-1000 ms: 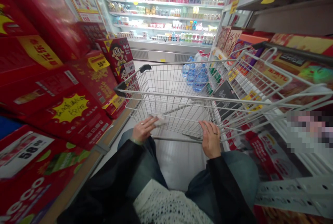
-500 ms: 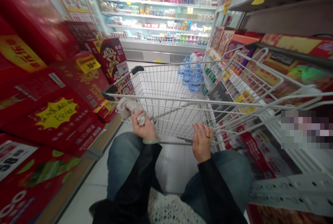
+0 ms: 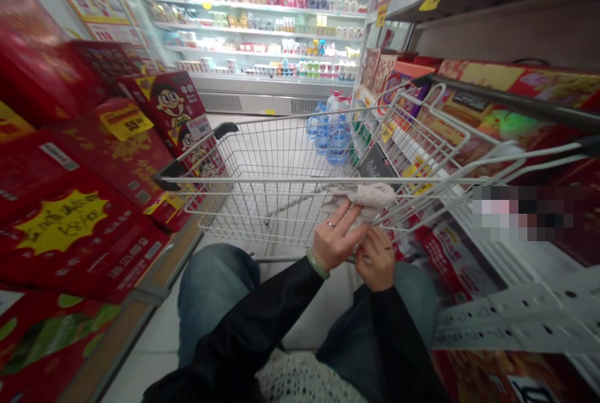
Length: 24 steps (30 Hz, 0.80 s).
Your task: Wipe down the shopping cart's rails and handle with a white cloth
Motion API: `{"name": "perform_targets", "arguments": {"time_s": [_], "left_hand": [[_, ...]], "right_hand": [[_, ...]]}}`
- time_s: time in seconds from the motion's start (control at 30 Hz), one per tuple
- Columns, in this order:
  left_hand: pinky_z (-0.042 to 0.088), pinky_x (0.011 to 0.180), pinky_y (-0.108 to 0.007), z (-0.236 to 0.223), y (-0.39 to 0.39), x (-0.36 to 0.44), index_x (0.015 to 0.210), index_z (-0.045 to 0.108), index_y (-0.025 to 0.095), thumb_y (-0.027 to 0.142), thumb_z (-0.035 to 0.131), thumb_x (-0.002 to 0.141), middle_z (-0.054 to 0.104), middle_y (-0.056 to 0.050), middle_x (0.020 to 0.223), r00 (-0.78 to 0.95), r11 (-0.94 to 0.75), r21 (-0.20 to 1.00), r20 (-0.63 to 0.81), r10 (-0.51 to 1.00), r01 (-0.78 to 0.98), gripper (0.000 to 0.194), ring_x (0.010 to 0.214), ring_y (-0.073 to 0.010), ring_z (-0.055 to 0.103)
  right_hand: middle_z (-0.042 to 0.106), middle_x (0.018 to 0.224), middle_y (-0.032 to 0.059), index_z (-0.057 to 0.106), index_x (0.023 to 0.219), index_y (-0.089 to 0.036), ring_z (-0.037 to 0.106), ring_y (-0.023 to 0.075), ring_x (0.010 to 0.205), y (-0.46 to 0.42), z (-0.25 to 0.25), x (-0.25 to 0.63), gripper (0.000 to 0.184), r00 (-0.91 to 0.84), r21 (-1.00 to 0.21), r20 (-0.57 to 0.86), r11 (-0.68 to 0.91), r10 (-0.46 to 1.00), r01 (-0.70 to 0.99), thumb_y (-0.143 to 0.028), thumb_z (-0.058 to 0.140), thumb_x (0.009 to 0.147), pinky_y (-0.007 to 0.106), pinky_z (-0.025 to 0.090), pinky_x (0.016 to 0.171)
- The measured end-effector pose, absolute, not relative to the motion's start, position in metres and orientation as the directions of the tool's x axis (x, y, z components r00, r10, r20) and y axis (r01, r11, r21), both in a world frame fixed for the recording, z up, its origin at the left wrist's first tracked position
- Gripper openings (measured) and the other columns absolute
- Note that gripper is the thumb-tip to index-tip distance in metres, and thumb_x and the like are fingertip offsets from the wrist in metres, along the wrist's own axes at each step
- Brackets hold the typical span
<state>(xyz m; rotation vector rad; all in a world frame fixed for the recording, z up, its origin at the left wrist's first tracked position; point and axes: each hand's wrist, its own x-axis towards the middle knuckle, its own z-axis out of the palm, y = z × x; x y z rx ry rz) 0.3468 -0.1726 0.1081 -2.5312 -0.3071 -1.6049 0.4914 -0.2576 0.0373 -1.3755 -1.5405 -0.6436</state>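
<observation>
A metal shopping cart (image 3: 262, 179) stands side-on in front of my knees, its wire side facing me. My left hand (image 3: 334, 240), with a ring and a pale bangle, holds a light grey-beige cloth (image 3: 370, 195) against the upper wires toward the right end of that side. Part of the cloth is bunched up over the wires just below the rail. Close beside it, my right hand (image 3: 379, 260) has its fingers curled in near the left fingertips and the lower wires. What the right fingers grip, if anything, is hidden.
Stacked red gift boxes (image 3: 84, 215) rise on the left. Shelves with boxed goods (image 3: 469, 115) line the right, close to the cart handle (image 3: 515, 100). Large water bottles (image 3: 337, 137) stand on the floor behind the cart. A lit refrigerated display (image 3: 262, 34) spans the back.
My left hand has carried the cloth from the left end of the cart's side to the right end. My right hand's fingers have curled in beside it. The view has shifted slightly right.
</observation>
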Motion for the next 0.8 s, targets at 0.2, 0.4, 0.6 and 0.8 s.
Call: {"name": "perform_targets", "arguments": {"time_s": [0.2, 0.4, 0.6, 0.8], "left_hand": [[0.062, 0.097, -0.036, 0.116, -0.174, 0.369, 0.123, 0.076, 0.026, 0.020, 0.061, 0.103, 0.063, -0.008, 0.155, 0.566, -0.951, -0.183, 0.825, -0.012, 0.248, 0.026, 0.158, -0.0322, 0.043], [0.057, 0.089, -0.035, 0.102, -0.143, 0.352, 0.097, 0.074, 0.021, 0.015, 0.057, 0.105, 0.073, -0.007, 0.142, 0.657, -0.930, -0.320, 0.743, -0.129, 0.180, 0.020, 0.145, -0.0259, 0.061], [0.054, 0.086, -0.030, 0.075, -0.098, 0.250, 0.091, 0.073, 0.024, 0.015, 0.057, 0.104, 0.080, -0.003, 0.126, 0.730, -0.964, -0.180, 0.683, 0.019, 0.193, 0.022, 0.131, -0.0181, 0.071], [0.056, 0.084, -0.033, 0.049, -0.048, 0.109, 0.080, 0.070, 0.027, 0.024, 0.059, 0.096, 0.082, -0.005, 0.109, 0.615, -0.833, 0.010, 0.670, 0.416, 0.553, 0.020, 0.123, -0.0240, 0.075]], "right_hand": [[0.057, 0.152, 0.0253, 0.062, 0.144, -0.012, 0.045, 0.0397, 0.153, -0.261, 0.086, 0.532, 0.051, 0.158, -0.115, 0.923, -0.139, 0.351, 0.984, -0.016, 0.054, 0.094, 0.064, 0.045, 0.120], [0.053, 0.160, 0.0158, 0.073, 0.124, -0.023, 0.037, 0.0340, 0.158, -0.245, 0.063, 0.556, 0.039, -0.008, 0.120, 0.896, -0.227, 0.444, 0.967, -0.014, 0.063, 0.088, 0.052, 0.046, 0.118], [0.046, 0.166, 0.0134, 0.070, 0.132, -0.028, 0.035, 0.0348, 0.158, -0.243, 0.058, 0.561, 0.050, 0.029, 0.095, 0.874, -0.228, 0.486, 0.969, -0.015, 0.064, 0.084, 0.054, 0.041, 0.119], [0.048, 0.162, 0.0149, 0.071, 0.131, -0.026, 0.036, 0.0351, 0.157, -0.242, 0.061, 0.561, 0.046, -0.052, 0.174, 0.882, -0.222, 0.469, 0.959, -0.015, 0.065, 0.086, 0.052, 0.046, 0.116]]}}
